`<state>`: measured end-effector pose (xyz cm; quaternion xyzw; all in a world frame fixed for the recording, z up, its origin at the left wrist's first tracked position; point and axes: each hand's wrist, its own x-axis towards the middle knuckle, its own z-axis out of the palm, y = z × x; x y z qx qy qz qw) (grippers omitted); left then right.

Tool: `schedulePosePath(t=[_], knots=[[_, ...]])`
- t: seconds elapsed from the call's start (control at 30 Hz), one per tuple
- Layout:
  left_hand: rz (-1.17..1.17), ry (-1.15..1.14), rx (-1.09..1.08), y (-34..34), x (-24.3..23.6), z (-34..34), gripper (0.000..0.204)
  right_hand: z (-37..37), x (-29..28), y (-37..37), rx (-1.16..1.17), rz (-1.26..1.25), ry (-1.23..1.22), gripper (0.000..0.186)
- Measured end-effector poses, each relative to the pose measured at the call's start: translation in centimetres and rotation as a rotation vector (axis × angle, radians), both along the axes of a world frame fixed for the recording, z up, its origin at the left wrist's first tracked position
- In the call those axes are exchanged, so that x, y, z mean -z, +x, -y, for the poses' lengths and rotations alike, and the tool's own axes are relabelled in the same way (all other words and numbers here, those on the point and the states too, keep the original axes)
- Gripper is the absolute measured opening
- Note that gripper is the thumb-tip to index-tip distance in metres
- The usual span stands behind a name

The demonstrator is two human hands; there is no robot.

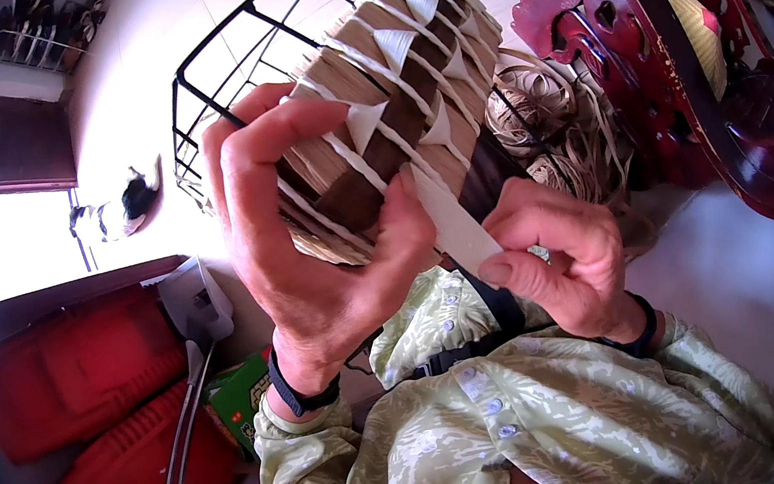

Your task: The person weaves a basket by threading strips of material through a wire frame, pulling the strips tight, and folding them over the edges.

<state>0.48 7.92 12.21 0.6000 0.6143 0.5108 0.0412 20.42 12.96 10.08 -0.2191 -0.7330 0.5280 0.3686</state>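
Observation:
A basket with a black wire frame [219, 43] is tilted up in front of me, partly covered with woven tan and brown strips [396, 104]. White twisted cords and small folded white points run across the weave. My left hand [300, 205] grips the near edge of the weave, fingers on the outer face and thumb pressing where a flat off-white strip [455, 221] meets it. The strip's lower end is pinched between the thumb and fingers of my right hand [556, 251], and it is drawn straight between both hands.
Coils of tan strip material [538, 107] lie on the floor beyond my right hand. A carved dark-red wooden chair [647, 28] stands at right. Red plastic cases [78, 367] and a green box [238, 397] sit at left. A black-and-white animal [126, 204] lies near the doorway.

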Motion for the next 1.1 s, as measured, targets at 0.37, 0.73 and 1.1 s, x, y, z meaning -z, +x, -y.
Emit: schedulePosePath(t=[0.37,0.73,1.1], knots=[[0.005,-0.019,-0.021,0.0,-0.1,0.1,0.054,-0.3,0.0,0.2,-0.04,-0.031,0.137,0.014],[-0.1,0.162,-0.034,-2.0,1.2,0.9,0.072,-4.8,-2.8,6.5,-0.71,-0.289,-0.13,0.024],[0.019,0.116,0.269,-3.3,0.3,2.4,0.055,0.6,-3.9,0.0,-0.135,-0.309,-0.212,0.009]])
